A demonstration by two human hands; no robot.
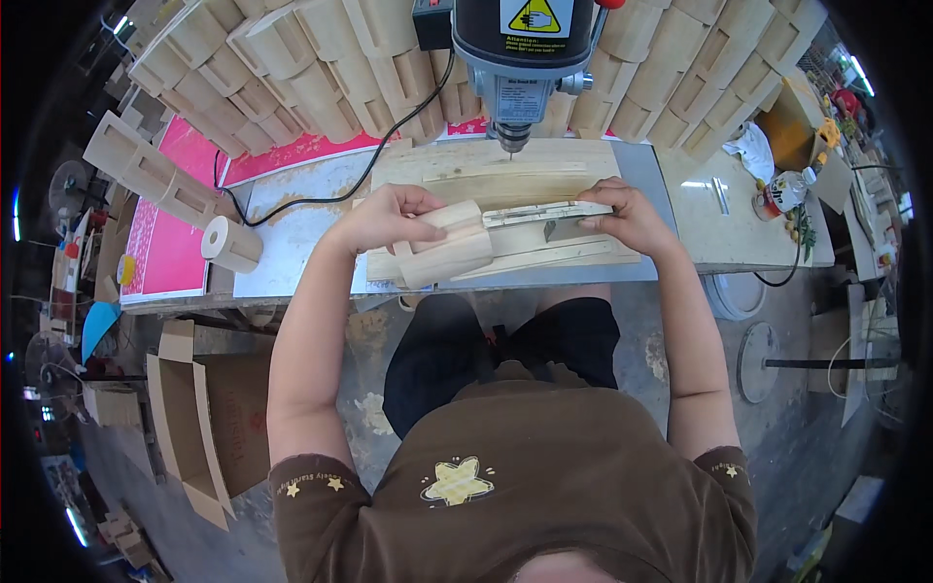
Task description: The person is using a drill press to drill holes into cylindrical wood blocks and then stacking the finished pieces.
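My left hand (386, 222) is closed on a pale wooden cylinder (449, 257) with a slot cut along its side. The cylinder lies on its side over a wooden jig (573, 260) made of boards and strips. To its right, my right hand (630, 216) grips the end of a flat wooden strip (539, 213) with dark marks along its edge. The strip's left end meets the cylinder's right end; whether it goes inside I cannot tell. A small grey plate (562, 230) stands under the strip beside my right fingers.
Just beyond my hands hangs a bench drill (520, 87), its thin bit (511, 154) above the jig. Stacked wooden cylinders (321, 73) line the table's back, and one cylinder (231, 243) stands at left. A black cable (335, 197) crosses the table. At right is a bottle (785, 192).
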